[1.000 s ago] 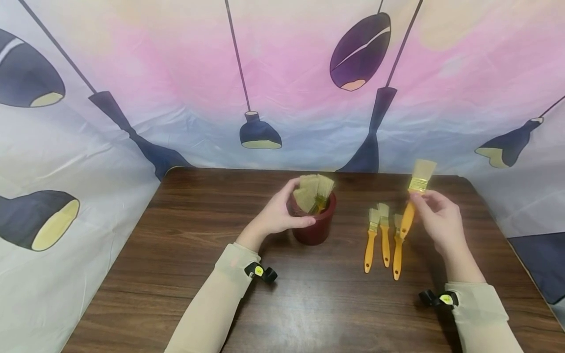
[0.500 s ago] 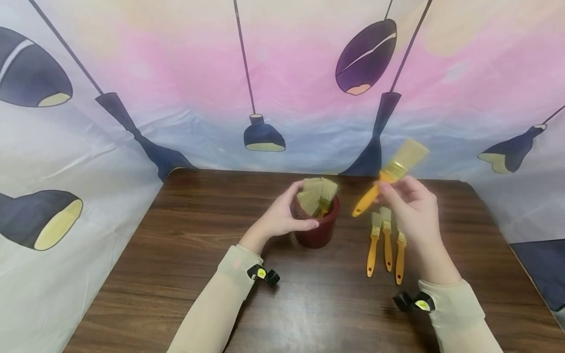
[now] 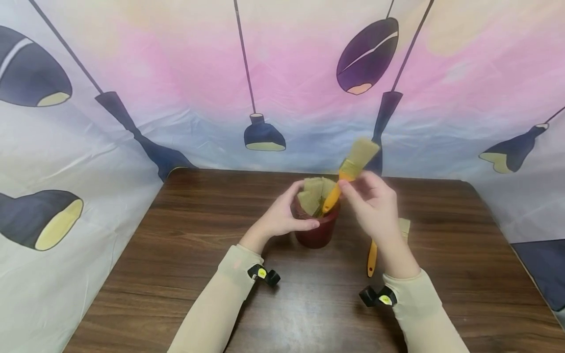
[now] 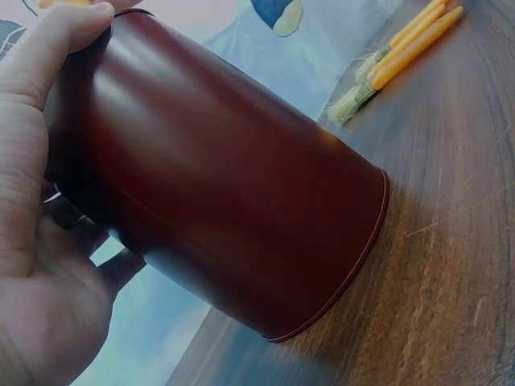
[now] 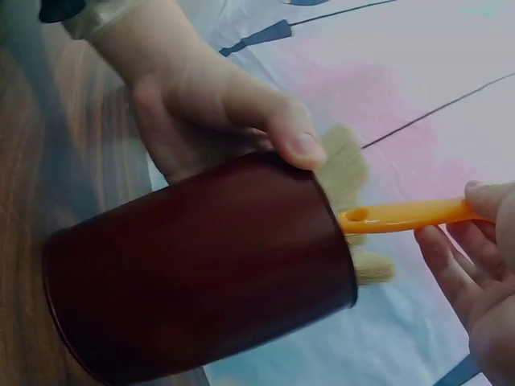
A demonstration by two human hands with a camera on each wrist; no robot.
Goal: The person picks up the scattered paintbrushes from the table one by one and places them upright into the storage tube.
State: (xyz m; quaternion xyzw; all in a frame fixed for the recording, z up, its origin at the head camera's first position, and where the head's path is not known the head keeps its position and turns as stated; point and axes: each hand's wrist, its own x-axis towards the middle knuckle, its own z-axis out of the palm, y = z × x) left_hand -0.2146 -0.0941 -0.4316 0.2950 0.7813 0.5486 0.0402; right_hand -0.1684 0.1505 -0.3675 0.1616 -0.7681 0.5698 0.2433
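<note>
Yellow-handled brush [image 3: 348, 177], pinched in right hand [image 3: 372, 208], handle tip just at rim of dark red cup [image 3: 317, 230], not yet dropped in. Cup on table [image 3: 185, 245], gripped by left hand [image 3: 278, 215], holds several brushes [image 3: 312, 192]. Loose brushes [image 4: 394, 60] remain on table.

Glossy maroon cup [image 4: 233, 193], wood-grain table [image 3: 198, 255]

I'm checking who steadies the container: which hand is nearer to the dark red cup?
Left. The left hand grips the dark red cup around its side; the right hand hovers beside the rim, pinching a paintbrush.
</note>
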